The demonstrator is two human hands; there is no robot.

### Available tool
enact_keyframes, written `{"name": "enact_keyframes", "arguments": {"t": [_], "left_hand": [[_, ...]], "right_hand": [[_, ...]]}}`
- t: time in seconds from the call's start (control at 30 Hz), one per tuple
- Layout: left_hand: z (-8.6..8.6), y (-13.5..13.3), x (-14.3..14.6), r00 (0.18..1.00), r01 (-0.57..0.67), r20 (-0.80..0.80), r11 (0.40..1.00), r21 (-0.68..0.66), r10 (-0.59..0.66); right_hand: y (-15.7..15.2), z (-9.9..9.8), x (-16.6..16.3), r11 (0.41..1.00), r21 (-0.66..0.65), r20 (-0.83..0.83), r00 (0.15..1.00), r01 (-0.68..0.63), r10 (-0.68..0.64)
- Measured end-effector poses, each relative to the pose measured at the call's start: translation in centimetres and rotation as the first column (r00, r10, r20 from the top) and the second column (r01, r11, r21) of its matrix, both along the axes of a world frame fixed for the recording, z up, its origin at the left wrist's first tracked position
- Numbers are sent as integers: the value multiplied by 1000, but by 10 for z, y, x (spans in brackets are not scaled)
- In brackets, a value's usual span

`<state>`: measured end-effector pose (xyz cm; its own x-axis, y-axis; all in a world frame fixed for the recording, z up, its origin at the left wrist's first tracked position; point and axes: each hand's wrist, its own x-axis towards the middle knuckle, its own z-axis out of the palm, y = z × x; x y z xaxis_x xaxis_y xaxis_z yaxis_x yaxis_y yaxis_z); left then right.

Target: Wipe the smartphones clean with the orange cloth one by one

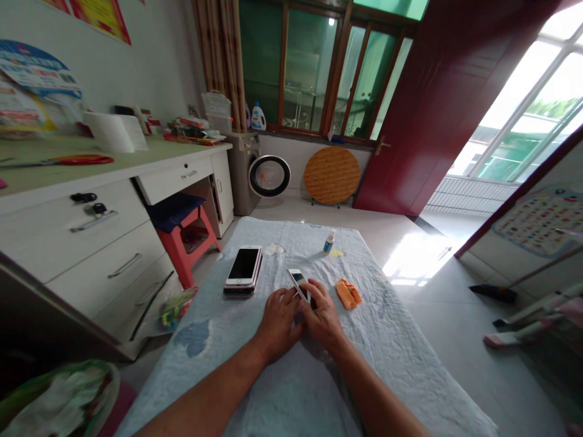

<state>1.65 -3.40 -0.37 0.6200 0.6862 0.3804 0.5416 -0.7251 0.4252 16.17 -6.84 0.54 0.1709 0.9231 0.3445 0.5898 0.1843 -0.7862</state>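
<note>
Over the middle of the cloth-covered table, my left hand (pixel 279 321) and my right hand (pixel 322 312) are closed around a white smartphone (pixel 297 278). The phone is tilted, with its upper end sticking out past my fingers; its lower part is hidden by my hands. To the left lies a stack of phones (pixel 243 267), the top one white with a dark screen. An orange cloth (pixel 348 293), crumpled, rests just right of my right hand. Farther back stands a small bottle (pixel 328 243) with a white cap and blue label.
A light blue quilted cloth (pixel 387 364) covers the table. On the left are a desk with drawers (pixel 100 243) and a red stool (pixel 182 243). Behind stand a washing machine (pixel 241 176) with its door open and a round wooden tabletop (pixel 331 175). A bin (pixel 112 388) is at lower left.
</note>
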Motion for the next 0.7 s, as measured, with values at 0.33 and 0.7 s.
{"name": "enact_keyframes", "arguments": {"t": [0.33,0.7], "left_hand": [[-12,5,-3,995,-62,-80,998,13,63],[-1,7,-3,990,-76,-120,995,-61,68]], "right_hand": [[3,21,47,953,236,71,975,190,-212],[26,19,151,830,71,504,698,553,-508]]}}
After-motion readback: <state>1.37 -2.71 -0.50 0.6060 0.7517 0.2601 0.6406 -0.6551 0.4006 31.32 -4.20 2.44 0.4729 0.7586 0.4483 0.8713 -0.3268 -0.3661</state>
